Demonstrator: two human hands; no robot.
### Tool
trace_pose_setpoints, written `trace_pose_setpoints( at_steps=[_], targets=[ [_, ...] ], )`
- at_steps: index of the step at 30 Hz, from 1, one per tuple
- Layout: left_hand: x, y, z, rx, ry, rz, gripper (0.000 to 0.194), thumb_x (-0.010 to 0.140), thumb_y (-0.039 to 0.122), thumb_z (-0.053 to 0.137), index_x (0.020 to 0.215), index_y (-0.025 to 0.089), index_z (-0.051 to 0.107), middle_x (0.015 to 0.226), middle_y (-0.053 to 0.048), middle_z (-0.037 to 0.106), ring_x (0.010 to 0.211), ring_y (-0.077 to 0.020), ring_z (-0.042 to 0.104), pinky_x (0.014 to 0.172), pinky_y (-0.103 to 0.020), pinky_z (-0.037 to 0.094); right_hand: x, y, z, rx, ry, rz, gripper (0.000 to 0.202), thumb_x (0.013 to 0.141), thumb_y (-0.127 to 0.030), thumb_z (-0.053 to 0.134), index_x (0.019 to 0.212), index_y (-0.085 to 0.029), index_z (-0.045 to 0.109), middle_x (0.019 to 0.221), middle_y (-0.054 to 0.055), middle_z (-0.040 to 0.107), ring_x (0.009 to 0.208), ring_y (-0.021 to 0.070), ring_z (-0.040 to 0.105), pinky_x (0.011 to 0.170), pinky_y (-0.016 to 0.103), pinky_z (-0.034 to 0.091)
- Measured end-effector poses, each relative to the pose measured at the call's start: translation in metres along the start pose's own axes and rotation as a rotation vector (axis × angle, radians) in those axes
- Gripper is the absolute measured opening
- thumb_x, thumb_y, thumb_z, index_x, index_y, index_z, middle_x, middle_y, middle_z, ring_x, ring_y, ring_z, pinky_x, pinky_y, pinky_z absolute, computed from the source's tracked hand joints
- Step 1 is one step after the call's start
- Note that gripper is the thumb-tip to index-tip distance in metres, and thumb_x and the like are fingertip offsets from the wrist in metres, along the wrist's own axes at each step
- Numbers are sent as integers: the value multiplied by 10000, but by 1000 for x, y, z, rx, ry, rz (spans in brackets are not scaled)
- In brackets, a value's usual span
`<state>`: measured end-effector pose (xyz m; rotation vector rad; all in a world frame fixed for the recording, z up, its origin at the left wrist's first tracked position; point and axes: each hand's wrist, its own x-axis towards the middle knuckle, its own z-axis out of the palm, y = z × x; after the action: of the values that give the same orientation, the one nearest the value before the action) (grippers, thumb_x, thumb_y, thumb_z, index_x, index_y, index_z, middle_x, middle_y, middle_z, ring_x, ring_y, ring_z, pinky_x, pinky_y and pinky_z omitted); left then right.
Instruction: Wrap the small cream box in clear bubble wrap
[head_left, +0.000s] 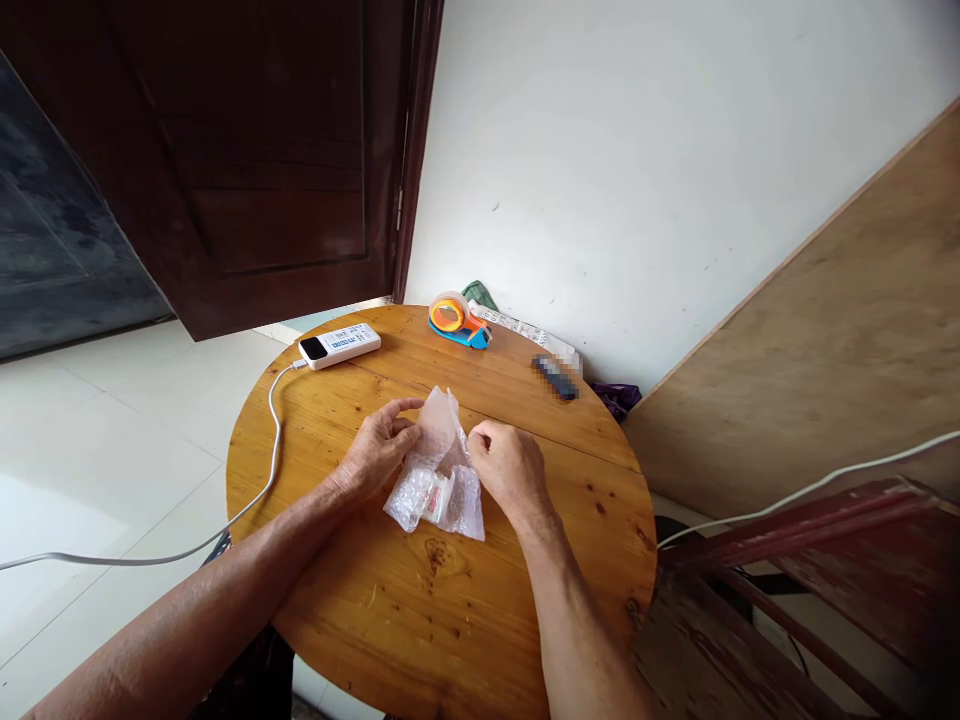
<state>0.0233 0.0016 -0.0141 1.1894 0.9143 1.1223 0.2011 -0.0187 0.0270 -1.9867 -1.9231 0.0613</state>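
Note:
A sheet of clear bubble wrap (438, 430) lies near the middle of the round wooden table (420, 640). On its lower part rests a small whitish item with red marks (437, 497), partly covered by the wrap. My left hand (379, 445) pinches the left edge of the wrap between thumb and fingers. At the right edge of the wrap, my right hand (511, 465) is closed, its fingers curled against the plastic.
A white device (349, 345) with a cable stands at the table's back left. An orange and blue tape dispenser (461, 322) is at the back, a dark blurred object (556, 377) right of it. Behind are a white wall and a dark door (277, 150).

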Motion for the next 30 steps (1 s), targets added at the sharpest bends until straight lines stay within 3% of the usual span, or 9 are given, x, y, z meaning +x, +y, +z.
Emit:
trace_pose_setpoints(
  at_steps=[3,7,10,13,17,20,24,27,30],
  targets=[
    [0,2,1,-15,16,8,555,715,351,688,1188,102,537,570,79,531,479,-73,456,489,-189,340,3,8,-4,129,50,20,256,881,-308,517,682,-227,657,654,35,699,606,180,609,569,273,321],
    [-3,4,3,-38,-20,28,537,733,336,681,1200,117,530,773,-10,674,611,-109,582,572,-212,443,-4,-4,-5,274,110,-110,310,879,-500,541,893,-216,665,857,50,719,700,180,632,653,267,403],
    [-5,5,4,-51,-40,60,566,738,338,688,1235,128,520,874,-45,700,675,-122,609,616,-222,471,-6,-9,1,177,75,-111,288,864,-449,570,992,-206,657,961,90,719,795,215,650,693,289,418],
    [-7,5,3,-64,-61,69,617,736,369,697,1274,135,508,902,-56,699,717,-135,620,643,-228,478,2,1,11,90,10,14,220,847,-272,555,1036,-217,653,908,81,736,799,223,662,689,293,419],
    [-5,3,2,-55,-74,71,649,738,431,696,1292,147,514,884,-45,685,693,-133,605,624,-226,463,13,21,20,190,48,112,442,778,-190,545,1215,-231,592,935,71,746,792,231,671,698,308,454],
    [-1,0,-1,-24,14,74,645,747,465,674,1278,136,513,907,-50,676,708,-137,598,653,-242,473,17,29,23,350,87,45,521,759,-193,522,1277,-234,564,1073,72,730,875,236,671,782,335,487],
    [2,7,-12,197,207,74,635,762,529,648,1243,126,548,947,-52,624,806,-165,585,746,-285,472,18,32,22,408,59,56,534,779,-234,493,1310,-223,553,999,58,732,850,248,669,808,368,495],
    [-2,16,-17,369,137,56,653,758,605,615,1216,141,593,886,-27,588,780,-178,566,722,-302,458,19,34,22,388,19,69,518,779,-235,493,1291,-222,566,1061,67,723,853,245,665,831,378,488],
    [-7,22,-18,530,36,32,675,693,554,681,1234,160,599,843,-5,585,738,-174,552,684,-294,437,19,35,24,364,17,82,490,776,-220,489,1256,-223,583,1136,73,707,870,239,663,855,379,480]
  ],
)
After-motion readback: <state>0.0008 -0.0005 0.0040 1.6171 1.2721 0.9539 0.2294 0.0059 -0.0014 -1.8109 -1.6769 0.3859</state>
